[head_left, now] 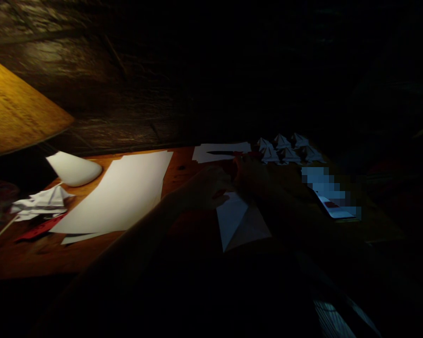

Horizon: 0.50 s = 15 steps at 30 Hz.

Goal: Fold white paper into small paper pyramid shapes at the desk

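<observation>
The scene is very dark. My left hand [206, 188] and my right hand [250, 176] meet at the top corner of a folded white paper [239, 223] on the wooden table [178, 171]. Both hands have their fingers curled and pressed onto the paper's upper edge. The paper shows a diagonal crease and lies partly under my hands. Several small folded paper figures [285, 148] stand in a cluster just beyond my right hand.
A stack of white sheets [123, 192] lies to the left. Further left are a white cone shape [74, 169], crumpled folded paper [42, 203] and a red strip [40, 227]. Another white sheet [220, 151] lies behind my hands. A blurred-out item [329, 192] lies at the right.
</observation>
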Each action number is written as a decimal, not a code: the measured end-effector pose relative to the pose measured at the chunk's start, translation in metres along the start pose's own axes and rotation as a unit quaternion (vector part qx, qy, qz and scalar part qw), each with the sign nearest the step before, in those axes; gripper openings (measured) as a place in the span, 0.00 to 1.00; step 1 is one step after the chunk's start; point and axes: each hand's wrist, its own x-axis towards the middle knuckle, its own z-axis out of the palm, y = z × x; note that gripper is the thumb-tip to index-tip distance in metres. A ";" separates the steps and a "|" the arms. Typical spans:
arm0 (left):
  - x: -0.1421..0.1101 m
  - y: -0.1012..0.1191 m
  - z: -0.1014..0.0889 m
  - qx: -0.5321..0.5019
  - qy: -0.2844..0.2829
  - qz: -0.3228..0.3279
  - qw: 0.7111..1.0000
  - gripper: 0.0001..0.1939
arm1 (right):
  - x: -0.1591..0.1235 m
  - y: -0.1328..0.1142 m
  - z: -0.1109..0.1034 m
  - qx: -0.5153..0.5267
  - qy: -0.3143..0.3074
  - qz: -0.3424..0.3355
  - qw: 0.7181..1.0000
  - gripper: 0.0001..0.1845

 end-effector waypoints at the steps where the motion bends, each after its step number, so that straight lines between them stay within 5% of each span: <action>1: 0.000 0.000 -0.001 0.002 0.004 0.001 1.000 0.12 | 0.000 0.000 0.000 -0.004 -0.002 0.001 1.000 0.22; 15: -0.005 0.005 -0.014 -0.013 0.013 -0.002 1.000 0.10 | -0.001 -0.001 -0.004 -0.006 -0.004 0.009 1.000 0.23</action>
